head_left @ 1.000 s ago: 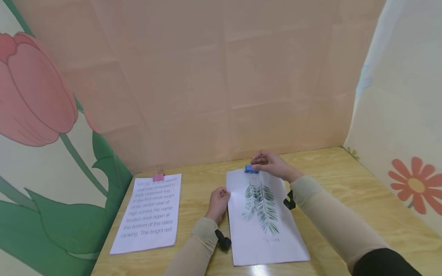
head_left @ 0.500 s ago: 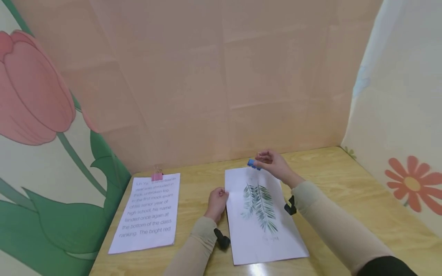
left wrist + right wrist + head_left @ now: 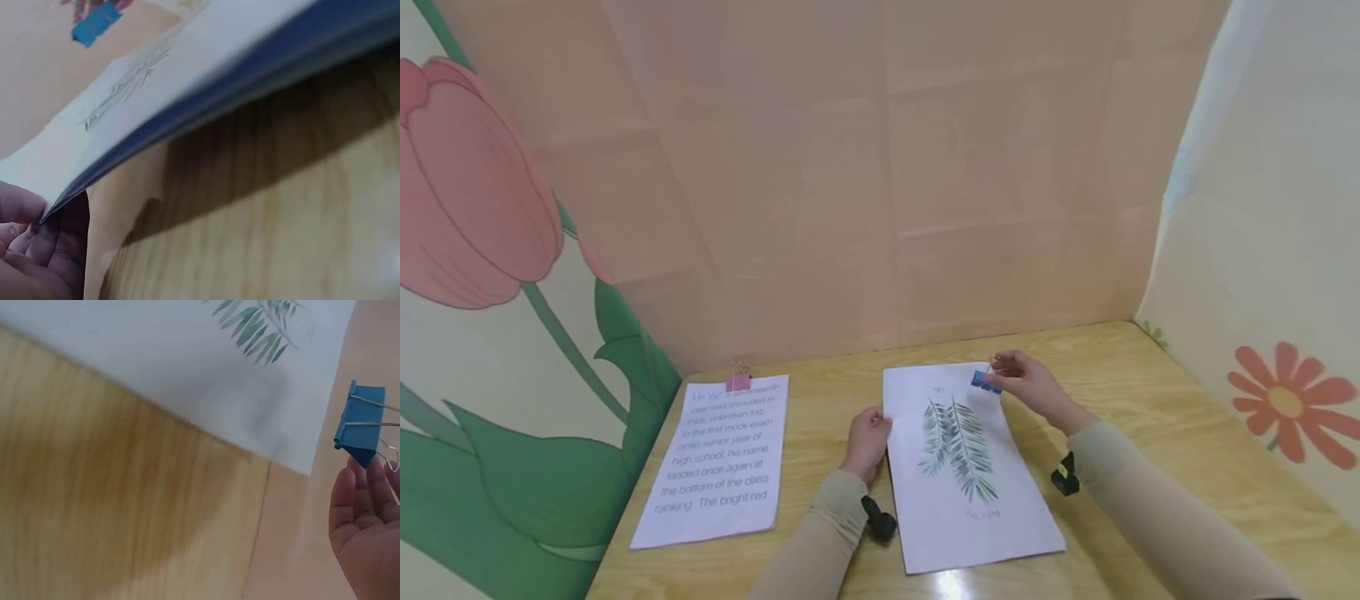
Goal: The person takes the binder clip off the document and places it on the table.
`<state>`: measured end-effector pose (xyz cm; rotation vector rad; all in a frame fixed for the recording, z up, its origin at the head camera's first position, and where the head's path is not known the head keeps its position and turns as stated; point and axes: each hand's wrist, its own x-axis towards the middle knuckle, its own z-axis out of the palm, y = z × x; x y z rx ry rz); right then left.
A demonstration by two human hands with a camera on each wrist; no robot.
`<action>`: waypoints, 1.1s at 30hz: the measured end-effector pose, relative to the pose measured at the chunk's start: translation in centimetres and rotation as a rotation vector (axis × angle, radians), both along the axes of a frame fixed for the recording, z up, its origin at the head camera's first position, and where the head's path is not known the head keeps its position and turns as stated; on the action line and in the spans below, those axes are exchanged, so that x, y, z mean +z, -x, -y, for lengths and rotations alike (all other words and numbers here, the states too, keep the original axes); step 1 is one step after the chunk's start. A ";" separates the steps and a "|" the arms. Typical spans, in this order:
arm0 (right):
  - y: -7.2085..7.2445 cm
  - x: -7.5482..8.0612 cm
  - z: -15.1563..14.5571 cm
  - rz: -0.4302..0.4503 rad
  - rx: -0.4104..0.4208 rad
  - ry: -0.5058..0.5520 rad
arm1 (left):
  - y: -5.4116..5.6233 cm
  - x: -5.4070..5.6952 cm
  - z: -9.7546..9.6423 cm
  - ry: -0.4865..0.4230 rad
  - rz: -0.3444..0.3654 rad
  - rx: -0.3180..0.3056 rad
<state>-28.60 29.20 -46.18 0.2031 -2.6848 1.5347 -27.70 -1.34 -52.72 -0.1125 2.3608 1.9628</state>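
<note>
A stack of white paper (image 3: 1022,529) printed with green fern-like leaves lies on the table. Its left edge is pinched between thumb and fingers of my left hand (image 3: 867,443), and the left wrist view shows that edge of the stack (image 3: 144,119) lifted off the wood. In my right hand (image 3: 1033,390) is a blue binder clip (image 3: 984,382), held over the stack's upper right corner. The right wrist view has the clip (image 3: 362,419) apart from the paper, its wire handles (image 3: 369,424) by the right fingers.
Left of the stack lies a second stack of printed text pages (image 3: 711,492), with a pink binder clip (image 3: 738,382) on its top edge. A peach sheet (image 3: 887,208) covers the back wall. The wooden table (image 3: 1097,367) ends there.
The blue binder clip has come off the stack's top edge. My right hand has carried it rightward to the upper right corner. My left hand has stayed at the left edge.
</note>
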 end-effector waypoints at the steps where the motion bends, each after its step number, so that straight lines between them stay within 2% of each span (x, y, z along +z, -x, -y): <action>1: -0.2 -0.1 -0.4 0.001 -0.008 -0.005 | 0.0 0.0 -0.1 0.003 0.002 0.001; 7: -1.4 -0.7 -2.5 0.037 -0.026 -0.053 | 0.1 0.1 -0.4 0.005 -0.018 0.006; 11: -2.1 -1.4 -3.9 0.029 -0.041 -0.087 | 0.0 0.1 -0.5 0.012 -0.026 0.006; 16: -2.6 -2.0 -5.1 0.025 -0.061 -0.102 | 0.0 0.3 -0.3 0.043 -0.037 0.018; 19: -2.8 -2.4 -5.7 0.054 -0.059 -0.106 | 0.1 0.3 -0.3 0.038 -0.034 0.022; 25: -3.3 -3.2 -6.6 0.145 -0.080 -0.117 | 0.0 0.1 -0.9 0.026 -0.036 0.026; 33: -3.7 -3.6 -6.6 0.150 -0.082 -0.147 | -0.1 0.1 -1.6 0.017 -0.022 0.017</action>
